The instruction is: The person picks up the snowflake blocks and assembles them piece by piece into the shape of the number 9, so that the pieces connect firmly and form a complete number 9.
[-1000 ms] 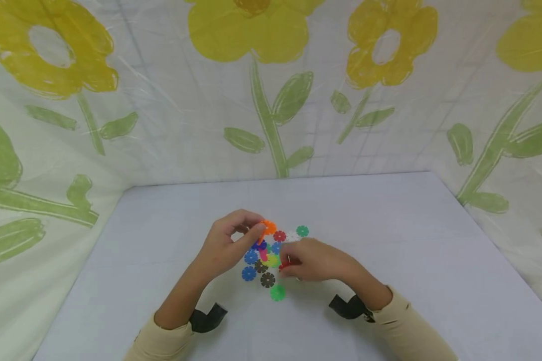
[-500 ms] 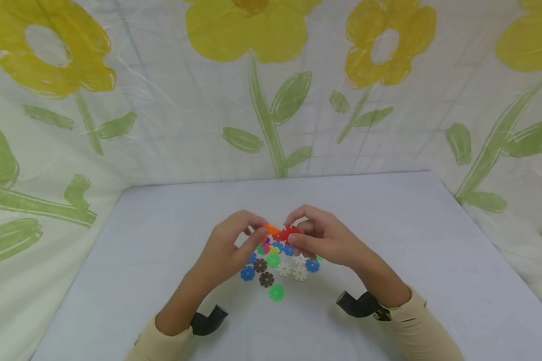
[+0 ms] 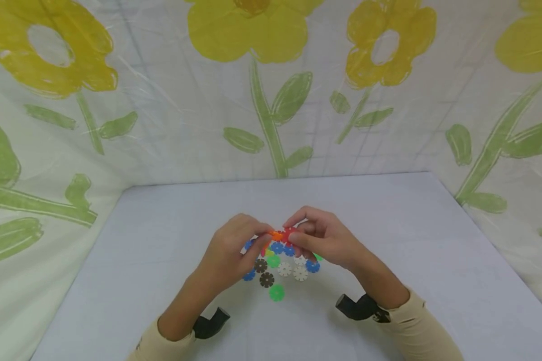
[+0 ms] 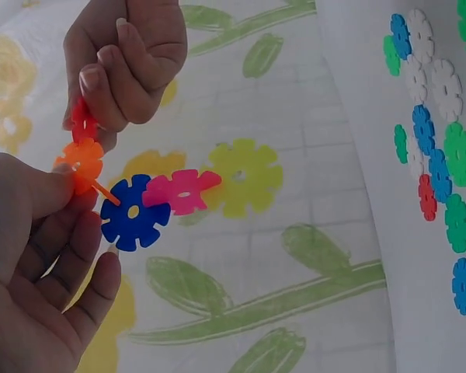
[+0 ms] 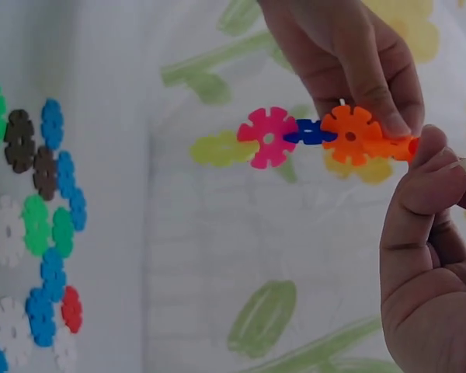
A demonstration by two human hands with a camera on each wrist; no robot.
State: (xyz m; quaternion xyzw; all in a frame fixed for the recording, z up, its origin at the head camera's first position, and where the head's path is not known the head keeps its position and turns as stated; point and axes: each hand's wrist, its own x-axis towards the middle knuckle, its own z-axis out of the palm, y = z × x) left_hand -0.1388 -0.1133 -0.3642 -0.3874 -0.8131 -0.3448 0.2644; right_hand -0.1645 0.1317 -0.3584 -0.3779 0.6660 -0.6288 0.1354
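Note:
My left hand pinches an orange notched snowflake disc between thumb and fingers. This disc belongs to a linked chain with another orange disc, a dark blue disc, a pink disc and a yellow disc. Opposite, my right hand pinches a red snowflake disc, partly covered by its fingertips. The red disc's edge meets the orange disc, roughly crosswise to it. Both hands hold the pieces above the loose discs, and the chain hangs from the left hand's fingers.
Below the hands, several loose snowflake discs lie on the white table, among them a light green disc, a dark brown disc, a white disc and a blue disc. A flower-printed curtain stands behind the table.
My right hand has picked the red disc off the pile and lifted it up to the orange disc. The left hand has shifted slightly right, and the two discs now meet.

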